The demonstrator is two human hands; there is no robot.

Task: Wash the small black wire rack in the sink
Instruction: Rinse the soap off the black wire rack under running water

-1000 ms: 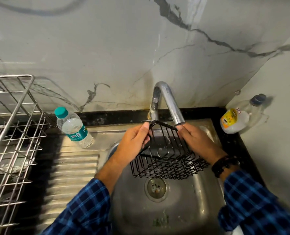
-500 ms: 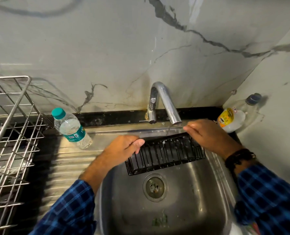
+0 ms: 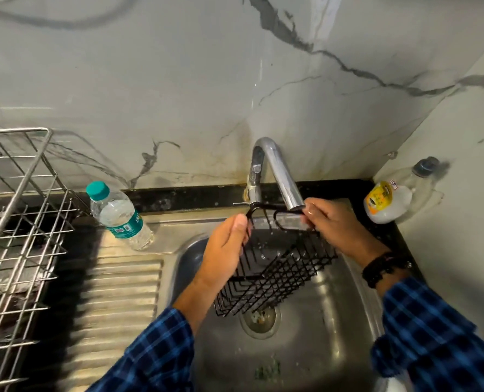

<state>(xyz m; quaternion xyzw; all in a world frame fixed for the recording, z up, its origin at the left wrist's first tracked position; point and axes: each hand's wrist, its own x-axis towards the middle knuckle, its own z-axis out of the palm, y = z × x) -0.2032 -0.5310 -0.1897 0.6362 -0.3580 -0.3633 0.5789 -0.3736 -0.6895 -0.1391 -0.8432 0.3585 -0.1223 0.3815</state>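
The small black wire rack (image 3: 277, 270) hangs tilted over the steel sink (image 3: 328, 321), its hooked top edge just under the chrome tap's spout (image 3: 286, 185). My left hand (image 3: 226, 247) grips the rack's left side near the top. My right hand (image 3: 331, 224) holds the upper right edge beside the spout. The rack's lower corner hangs above the drain (image 3: 260, 321). Water drops show on the wires, though I cannot make out a clear stream.
A plastic water bottle (image 3: 116, 216) with a teal cap stands on the ribbed draining board (image 3: 116, 292). A steel dish rack (image 3: 14, 222) fills the left. A clear bottle with a yellow label (image 3: 388, 199) lies in the right corner. Green scraps lie in the sink bottom.
The rack lay flat and low under the tap half a second ago; both hands have now lifted and tipped it so its top edge is up at the spout.
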